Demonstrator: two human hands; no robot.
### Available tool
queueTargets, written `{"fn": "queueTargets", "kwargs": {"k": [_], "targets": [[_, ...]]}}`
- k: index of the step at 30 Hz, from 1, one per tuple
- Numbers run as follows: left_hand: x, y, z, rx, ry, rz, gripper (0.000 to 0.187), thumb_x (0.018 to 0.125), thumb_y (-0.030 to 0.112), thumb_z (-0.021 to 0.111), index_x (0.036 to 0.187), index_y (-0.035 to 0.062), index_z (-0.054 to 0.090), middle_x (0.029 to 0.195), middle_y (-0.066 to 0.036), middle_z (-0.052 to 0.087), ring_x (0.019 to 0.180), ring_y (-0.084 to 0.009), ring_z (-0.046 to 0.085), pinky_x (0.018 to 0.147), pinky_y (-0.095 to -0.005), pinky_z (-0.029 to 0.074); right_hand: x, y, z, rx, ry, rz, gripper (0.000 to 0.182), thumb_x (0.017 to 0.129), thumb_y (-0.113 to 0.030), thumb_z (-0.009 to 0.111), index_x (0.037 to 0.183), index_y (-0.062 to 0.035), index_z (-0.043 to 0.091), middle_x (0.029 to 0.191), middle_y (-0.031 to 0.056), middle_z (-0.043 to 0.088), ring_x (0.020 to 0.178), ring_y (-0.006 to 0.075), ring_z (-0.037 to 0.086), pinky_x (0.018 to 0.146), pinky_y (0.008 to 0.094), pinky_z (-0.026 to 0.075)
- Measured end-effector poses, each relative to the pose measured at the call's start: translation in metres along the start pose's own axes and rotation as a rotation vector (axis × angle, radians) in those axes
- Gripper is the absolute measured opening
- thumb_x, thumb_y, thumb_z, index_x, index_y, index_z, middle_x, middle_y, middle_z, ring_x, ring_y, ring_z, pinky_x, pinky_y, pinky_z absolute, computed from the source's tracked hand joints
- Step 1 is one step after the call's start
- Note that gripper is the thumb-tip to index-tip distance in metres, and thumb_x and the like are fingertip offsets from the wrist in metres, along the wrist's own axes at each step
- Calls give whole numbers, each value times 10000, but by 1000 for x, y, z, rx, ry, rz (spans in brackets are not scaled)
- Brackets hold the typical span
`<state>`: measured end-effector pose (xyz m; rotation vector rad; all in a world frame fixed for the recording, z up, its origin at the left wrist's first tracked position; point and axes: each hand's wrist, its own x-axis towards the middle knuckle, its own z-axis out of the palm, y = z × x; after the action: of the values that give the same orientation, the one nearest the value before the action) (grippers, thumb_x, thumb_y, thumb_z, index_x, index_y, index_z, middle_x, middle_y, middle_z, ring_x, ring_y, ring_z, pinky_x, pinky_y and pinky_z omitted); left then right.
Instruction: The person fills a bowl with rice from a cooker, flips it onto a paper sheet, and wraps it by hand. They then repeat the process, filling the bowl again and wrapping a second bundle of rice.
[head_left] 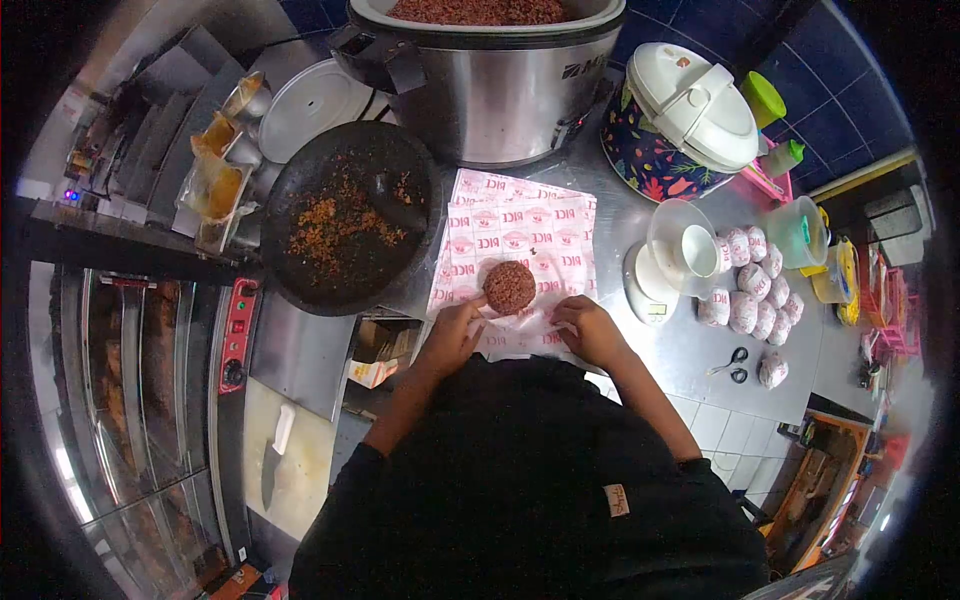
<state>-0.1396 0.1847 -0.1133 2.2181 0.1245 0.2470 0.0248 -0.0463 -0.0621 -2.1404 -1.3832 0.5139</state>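
Observation:
A round mound of brown-red rice sits on a stack of white and pink printed wrapping paper in front of me. To the left of the rice, my left hand pinches the near part of the paper, its fingertips close to the mound. On the other side my right hand has its fingers closed on the paper's near right edge. The paper between the hands looks slightly raised and creased.
A large rice cooker stands behind the paper. Left of it lies a dark pan with fried bits. At right are a scale, several wrapped balls, scissors and a floral pot. A knife lies lower left.

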Motion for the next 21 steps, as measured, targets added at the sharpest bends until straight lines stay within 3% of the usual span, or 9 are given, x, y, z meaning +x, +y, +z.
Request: {"fn": "queueTargets", "kwargs": {"k": [4,5,7,10,12,14,18,20,21], "targets": [[3,1,-2,12,78,76,277,879,117,554,1136,15,531,978,-172,629,902,-367,570,812,-436,432,1,2,-6,36,16,-6,160,762,-94,642,910,-34,661,978,119,639,952,303,585,863,372,478],[2,2,-4,13,78,79,277,879,117,554,1136,15,531,978,-172,629,902,-367,570,812,-436,432,2,0,-12,114,1,74,163,784,-121,649,916,-28,661,946,135,642,890,305,601,812,370,486],[-2,1,-8,37,138,-201,218,895,149,536,1066,17,567,992,-198,631,884,-383,589,780,-437,454,5,-1,-19,193,-13,155,173,805,-148,655,923,-21,661,914,151,645,827,307,616,762,368,495],[0,-5,-5,112,278,-178,208,905,176,520,1028,22,588,980,-208,628,862,-394,603,746,-443,472,11,6,-22,256,67,170,209,832,-211,663,886,-9,666,797,168,647,703,304,624,671,366,491],[7,-8,-2,154,297,-226,209,900,175,522,1035,31,590,968,-200,632,856,-390,607,740,-442,475,20,9,-25,389,48,361,232,841,-241,660,837,-9,674,718,169,639,649,302,620,638,366,485],[20,-10,-1,197,318,-271,211,895,175,524,1041,39,592,956,-191,636,849,-386,611,733,-441,479,27,19,-20,293,66,386,262,839,-274,651,803,-16,678,671,168,624,633,321,622,625,394,486],[42,-5,3,392,292,-318,209,858,196,560,1016,67,602,948,-154,627,857,-356,612,737,-444,475,36,22,-11,-26,63,384,310,812,-338,637,769,-31,661,744,169,646,711,341,638,660,453,487],[47,4,3,415,307,-366,205,843,202,575,1000,73,606,958,-134,621,869,-331,612,750,-433,472,41,7,-11,-147,8,554,314,787,-366,653,824,-54,646,786,141,662,732,339,640,680,445,493],[45,9,5,573,414,-214,191,830,200,588,975,76,606,966,-118,606,888,-303,601,768,-420,466,45,8,-7,-186,54,607,295,746,-341,687,882,-86,629,808,125,658,759,341,637,697,445,494]]}}
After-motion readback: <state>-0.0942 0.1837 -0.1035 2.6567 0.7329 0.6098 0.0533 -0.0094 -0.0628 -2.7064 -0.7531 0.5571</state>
